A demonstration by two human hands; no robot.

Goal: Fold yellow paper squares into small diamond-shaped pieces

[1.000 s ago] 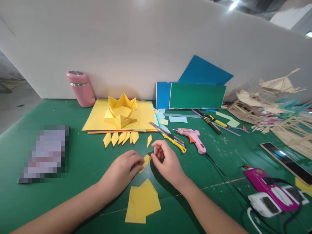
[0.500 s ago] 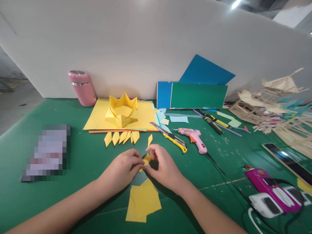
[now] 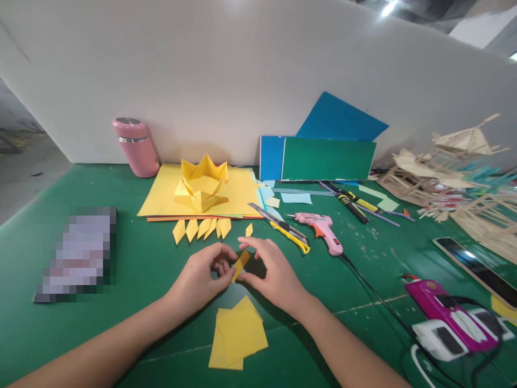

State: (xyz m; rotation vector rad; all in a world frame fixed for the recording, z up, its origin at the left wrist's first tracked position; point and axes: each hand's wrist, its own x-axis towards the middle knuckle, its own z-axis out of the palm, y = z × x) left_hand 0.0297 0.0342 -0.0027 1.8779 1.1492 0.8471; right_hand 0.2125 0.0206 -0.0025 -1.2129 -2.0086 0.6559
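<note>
A small folded strip of yellow paper is pinched at its left side between the thumb and fingers of my left hand. My right hand is on its other side, with thumb and fingers spread apart. The right thumb tip is near the strip's lower end; whether it touches cannot be made out. Below the hands lie several overlapping square sheets of yellow paper. Beyond my right fingertips lies one folded yellow diamond, and several more diamonds form a row to the left.
A folded yellow paper crown sits on a stack of coloured sheets. To the right are a box cutter, a pink glue gun with its cord, a power strip and a phone. A pink flask stands at back left.
My right fingers have opened and moved slightly away from the strip, which now shows more fully as a narrow folded piece. My left hand still pinches it.
</note>
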